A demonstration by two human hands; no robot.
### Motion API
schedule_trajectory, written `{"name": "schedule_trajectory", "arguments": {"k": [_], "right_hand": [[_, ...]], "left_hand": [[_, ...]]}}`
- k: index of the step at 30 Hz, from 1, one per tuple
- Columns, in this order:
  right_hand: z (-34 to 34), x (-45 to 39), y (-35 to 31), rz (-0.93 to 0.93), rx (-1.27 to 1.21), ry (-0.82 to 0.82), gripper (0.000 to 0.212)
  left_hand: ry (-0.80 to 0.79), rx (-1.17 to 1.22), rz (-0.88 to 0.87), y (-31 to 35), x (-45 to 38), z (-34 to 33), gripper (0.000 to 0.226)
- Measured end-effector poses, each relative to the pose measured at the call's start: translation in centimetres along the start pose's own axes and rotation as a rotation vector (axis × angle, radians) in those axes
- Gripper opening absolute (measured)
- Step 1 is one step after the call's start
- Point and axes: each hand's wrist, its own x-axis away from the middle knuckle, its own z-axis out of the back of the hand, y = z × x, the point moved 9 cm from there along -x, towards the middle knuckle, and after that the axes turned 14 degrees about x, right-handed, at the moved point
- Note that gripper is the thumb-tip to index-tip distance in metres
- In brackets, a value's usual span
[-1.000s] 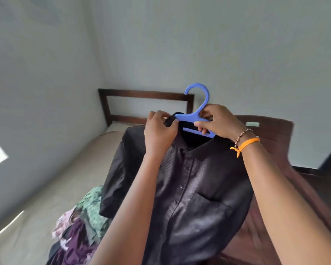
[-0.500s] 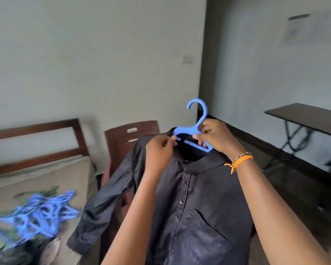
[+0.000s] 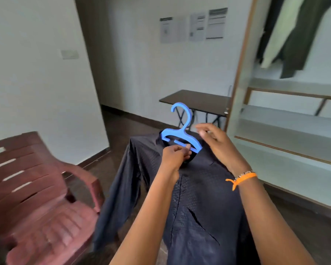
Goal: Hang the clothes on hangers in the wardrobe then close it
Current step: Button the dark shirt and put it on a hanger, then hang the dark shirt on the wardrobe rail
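Holding a dark navy button-up shirt [image 3: 195, 197] up in front of the body, a person stands facing an open wardrobe [image 3: 287, 115] at the right of the view. The shirt is already threaded onto a blue plastic hanger [image 3: 180, 134], whose hook stands upright above the collar. The left hand [image 3: 175, 159] is closed in a pinch at the collar, fingers pressed on the hanger's lower bar and the fabric just under it. The right hand [image 3: 216, 144], with an orange thread band [image 3: 241, 177] at the wrist, hovers just beside the hanger's right shoulder with fingers spread and loose, gripping nothing. The shirt hangs free, one sleeve trailing down to the left beside a reddish-brown plastic chair [image 3: 36, 188]. Inside the wardrobe, at the upper right, a pale garment [image 3: 275, 35] and a dark green garment [image 3: 302, 39] already hang side by side; how they are hung is out of view. Below them the shelves [image 3: 287, 131] look bare. Judging from this, the job is partway done: at least two pieces are in place, this shirt is on its hanger but not yet hooked inside, and closing the wardrobe is still to come. A dark folding table [image 3: 197, 101] stands against the far wall behind the hanger, and printed notices [image 3: 193, 25] are pinned above it. Whether more clothes wait elsewhere cannot be told.
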Motion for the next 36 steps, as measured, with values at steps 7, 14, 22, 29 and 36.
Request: {"name": "schedule_trajectory", "arguments": {"k": [7, 14, 22, 29, 36], "right_hand": [[10.3, 5.4, 14.3, -0.242, 0.6, 0.025, 0.025], [21.7, 6.6, 21.4, -0.366, 0.908, 0.212, 0.017], [32.9, 4.4, 31.0, -0.508, 0.306, 0.369, 0.009], [40.5, 0.1, 39.0, -0.62, -0.094, 0.611, 0.014], [54.4, -10.4, 43.5, -0.38, -0.364, 0.77, 0.016]], "left_hand": [[-0.112, 0.187, 0.145, -6.9, -4.5, -15.1, 0.021], [-0.281, 0.26, 0.249, -10.4, -9.1, -31.4, 0.017], [-0.514, -0.032, 0.116, -12.0, -15.2, -48.7, 0.025], [-0.571, -0.457, -0.381, -13.5, -18.8, -57.9, 0.022], [-0.658, -0.692, -0.325, -17.0, -26.6, -68.7, 0.021]]}}
